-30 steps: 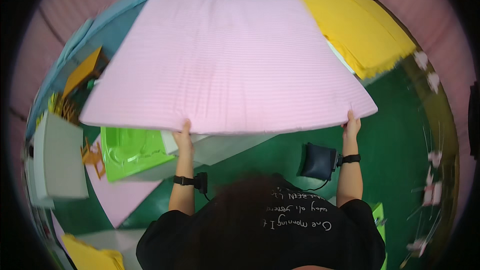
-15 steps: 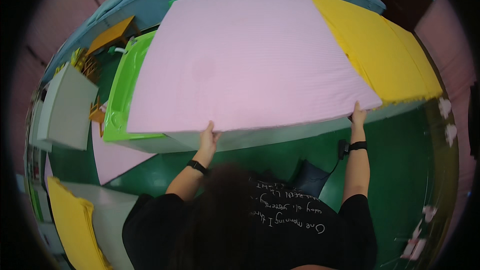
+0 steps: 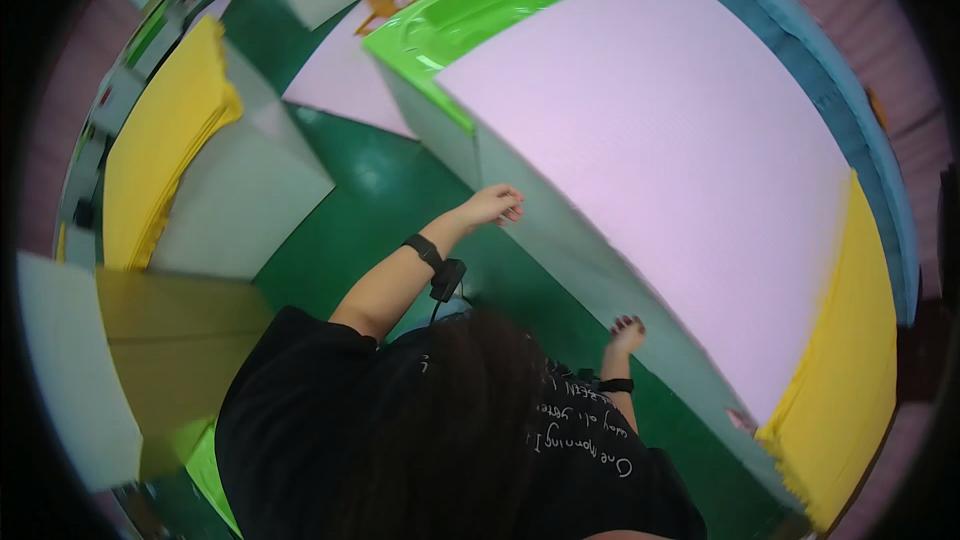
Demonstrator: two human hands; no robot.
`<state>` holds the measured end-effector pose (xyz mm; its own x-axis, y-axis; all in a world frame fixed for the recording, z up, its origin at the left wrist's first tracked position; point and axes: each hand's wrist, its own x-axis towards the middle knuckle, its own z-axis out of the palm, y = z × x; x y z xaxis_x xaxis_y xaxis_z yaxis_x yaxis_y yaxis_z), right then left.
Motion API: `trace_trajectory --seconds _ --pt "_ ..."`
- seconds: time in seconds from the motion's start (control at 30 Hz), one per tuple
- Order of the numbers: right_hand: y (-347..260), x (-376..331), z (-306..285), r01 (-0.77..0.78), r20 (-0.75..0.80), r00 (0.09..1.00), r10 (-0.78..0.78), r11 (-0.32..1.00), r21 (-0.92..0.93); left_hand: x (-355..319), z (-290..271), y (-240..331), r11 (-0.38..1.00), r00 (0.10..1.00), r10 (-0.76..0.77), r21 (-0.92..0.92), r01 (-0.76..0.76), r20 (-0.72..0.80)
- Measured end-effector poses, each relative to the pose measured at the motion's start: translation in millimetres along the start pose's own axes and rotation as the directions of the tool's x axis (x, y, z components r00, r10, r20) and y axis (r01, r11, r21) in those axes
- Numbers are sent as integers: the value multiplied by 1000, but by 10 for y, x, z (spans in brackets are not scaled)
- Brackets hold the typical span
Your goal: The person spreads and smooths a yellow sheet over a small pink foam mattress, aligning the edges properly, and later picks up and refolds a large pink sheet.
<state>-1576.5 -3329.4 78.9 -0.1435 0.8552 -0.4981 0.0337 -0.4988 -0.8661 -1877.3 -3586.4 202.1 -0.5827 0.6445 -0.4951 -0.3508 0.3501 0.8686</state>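
A large pale pink pad (image 3: 650,170) lies over a green tub (image 3: 490,15) with a pale side panel, leaving one end of the tub bare. My left hand (image 3: 495,205) hangs in the air in front of that side panel, fingers loosely bent and apart, holding nothing. Closer to the panel's right part is my right hand (image 3: 627,333), empty too, with its fingers a little spread. Neither hand touches the pad. A yellow cover (image 3: 850,360) lies against the pad's right end.
To the left stands a pale box-like unit (image 3: 230,210) with a yellow cloth (image 3: 165,160) on it. A pink sheet (image 3: 350,80) lies on the green floor (image 3: 370,170) near a small wooden chair (image 3: 383,2). Blue fabric (image 3: 810,70) runs behind the tub.
Both hands have let go of the pink pad's near edge and drawn back. The view has turned, so the tub now slants from upper left to lower right.
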Motion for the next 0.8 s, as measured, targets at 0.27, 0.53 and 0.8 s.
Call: trace_trajectory --seconds 0.27,0.53,0.8 --pt "286 -783 1717 231 842 496 212 902 -364 -1401 -1550 -1458 734 731 -311 -642 -221 -607" --pt "740 -1249 2991 366 818 487 306 779 -509 -2031 -3024 -2176 440 444 -542 -690 -574 -714" --pt "834 -2243 5110 473 929 241 281 802 -365 -1888 -4115 -1754 561 433 -394 -586 -585 -810"
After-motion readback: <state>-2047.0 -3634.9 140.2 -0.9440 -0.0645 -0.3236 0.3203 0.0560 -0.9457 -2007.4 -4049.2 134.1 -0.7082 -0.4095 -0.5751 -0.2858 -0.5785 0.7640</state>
